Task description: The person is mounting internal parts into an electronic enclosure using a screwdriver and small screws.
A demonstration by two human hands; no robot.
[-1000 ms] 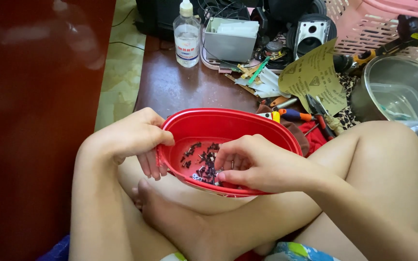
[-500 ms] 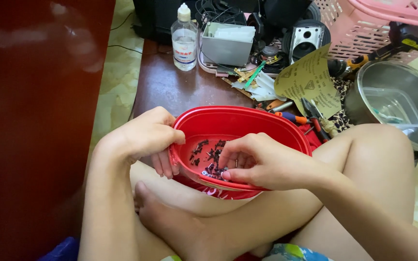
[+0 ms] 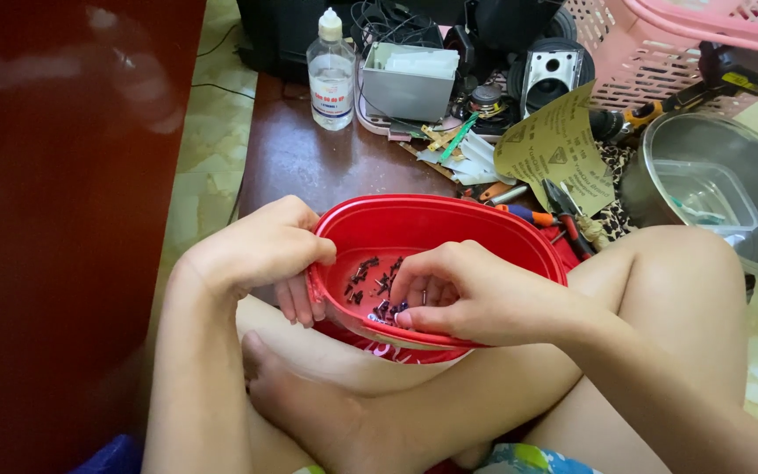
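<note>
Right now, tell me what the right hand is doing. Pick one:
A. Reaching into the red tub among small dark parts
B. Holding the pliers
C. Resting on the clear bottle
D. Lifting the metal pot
A: the right hand sits inside the red tub, fingertips down among the small dark parts, while the left hand grips the tub's rim.

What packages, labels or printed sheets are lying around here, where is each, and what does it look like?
Clear plastic bottle: far end of the brown table, upright, white cap, pale label with red and blue print.
Grey box: right of the bottle, rectangular, open-topped.
Printed sheet: right of the box, olive-tan, curled, dark markings.
Red tub: on the lap, oval, white print on its underside.
</note>
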